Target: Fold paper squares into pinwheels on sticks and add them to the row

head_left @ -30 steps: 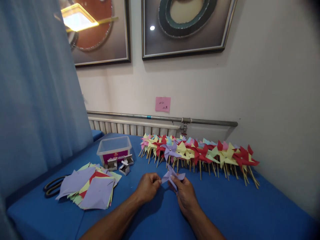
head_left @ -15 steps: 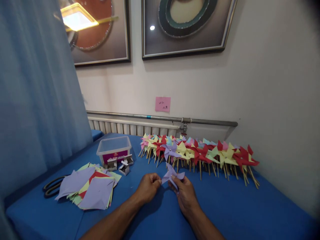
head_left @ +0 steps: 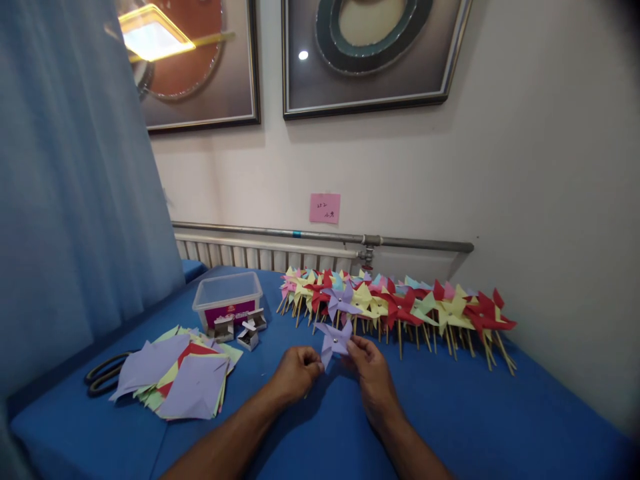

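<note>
The curled left hand (head_left: pixel 296 373) grips a lilac pinwheel (head_left: pixel 334 340) by its stick; the right hand (head_left: pixel 373 375) pinches its edge. Massed pinwheels (head_left: pixel 399 309) stand just beyond; paper sheets (head_left: pixel 195 385) lie left.

Paper sheets (head_left: pixel 194 388) at near left, massed pinwheels (head_left: pixel 400 309) at far right.
On the table (head_left: pixel 460 427), scissor handles (head_left: pixel 104 375) poke out left of the sheets; beyond them, small boxes (head_left: pixel 249 337) sit just before the tub (head_left: pixel 228 295). One single pinwheel (head_left: pixel 334 341) is between left hand (head_left: pixel 295 375) and right hand (head_left: pixel 373 377), nearer than the massed ones; behind the table, the radiator (head_left: pixel 270 257).
</note>
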Available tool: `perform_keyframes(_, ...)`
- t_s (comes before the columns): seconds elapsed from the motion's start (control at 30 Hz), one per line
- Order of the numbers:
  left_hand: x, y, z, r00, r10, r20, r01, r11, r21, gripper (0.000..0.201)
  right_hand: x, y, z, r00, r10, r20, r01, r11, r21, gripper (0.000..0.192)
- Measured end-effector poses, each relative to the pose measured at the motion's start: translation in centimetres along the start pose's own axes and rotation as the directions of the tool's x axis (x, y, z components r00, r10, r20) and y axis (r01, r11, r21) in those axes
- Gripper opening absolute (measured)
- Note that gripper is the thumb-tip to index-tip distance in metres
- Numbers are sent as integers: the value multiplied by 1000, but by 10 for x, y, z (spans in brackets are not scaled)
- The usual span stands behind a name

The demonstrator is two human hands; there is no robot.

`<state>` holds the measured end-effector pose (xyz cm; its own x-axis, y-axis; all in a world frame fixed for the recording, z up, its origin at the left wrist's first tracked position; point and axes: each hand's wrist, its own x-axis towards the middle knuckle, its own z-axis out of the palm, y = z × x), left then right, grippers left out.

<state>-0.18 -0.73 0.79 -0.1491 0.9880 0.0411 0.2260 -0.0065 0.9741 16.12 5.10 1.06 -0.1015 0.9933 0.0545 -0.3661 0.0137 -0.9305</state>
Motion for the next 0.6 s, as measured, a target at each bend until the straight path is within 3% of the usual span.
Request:
perform_keyframes(0.07, 4, 2, -2, 998, -34, -62, 28, 995, -92, 20, -2, -2, -1, 999, -29, -38, 27, 998, -56, 48)
perform_keyframes(0.13, 6, 4, -5, 994, -56, -91, 39, 983, -182, 23, -10, -2, 0, 999, -40, 2, 40, 984, -176, 41)
perform_keyframes(0.27, 6, 8, -9, 991, -77, -108, 43, 956, -289, 30, -33, 4, 11, 961, -36, 273, 163, 873, -459, 27)
perform_keyframes(0.33, 5, 9, -8, 991, -71, -110, 34, 951, -309, 32, -42, 7, 17, 935, -35, 352, 233, 809, -540, 23)
perform_keyframes(0.47, 3, 12, -6, 992, -50, -117, 10, 949, -317, 32, -46, 10, 23, 941, -55, 334, 271, 713, -647, 16)
perform_keyframes(0.6, 2, 13, -5, 992, -39, -121, 3, 957, -291, 33, -43, 11, 21, 949, -43, 311, 258, 673, -693, 15)
